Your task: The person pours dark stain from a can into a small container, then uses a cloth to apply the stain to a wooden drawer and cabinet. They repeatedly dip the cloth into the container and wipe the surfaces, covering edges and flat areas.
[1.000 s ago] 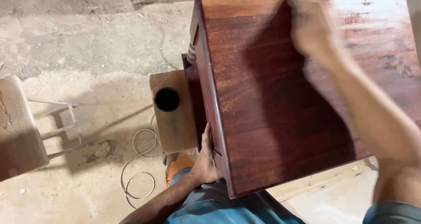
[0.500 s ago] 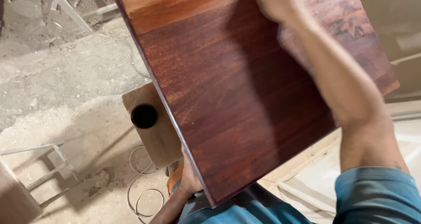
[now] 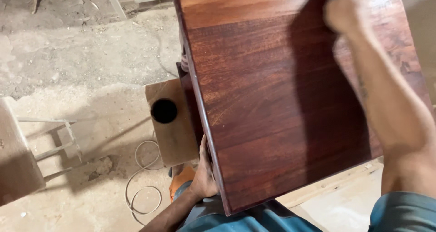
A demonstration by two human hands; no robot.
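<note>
gripping red-brown wooden tabletop (image 3: 272, 104), both hands

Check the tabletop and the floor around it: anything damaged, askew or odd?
The dark red wooden tabletop sits askew in view, gripped at its left edge by the left hand, the right hand at the far end. Its finish shows no damage. A loose white cable coils on the dusty floor beside a small board with a round hole.

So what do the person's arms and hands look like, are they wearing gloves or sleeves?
No gloves: both hands are bare. The left hand and its forearm are uncovered, with no watch or ring in view. The right hand is blurred; its forearm is bare too, with a small dark mark on it that could be a tattoo. A blue-teal sleeve covers the right upper arm.
</note>
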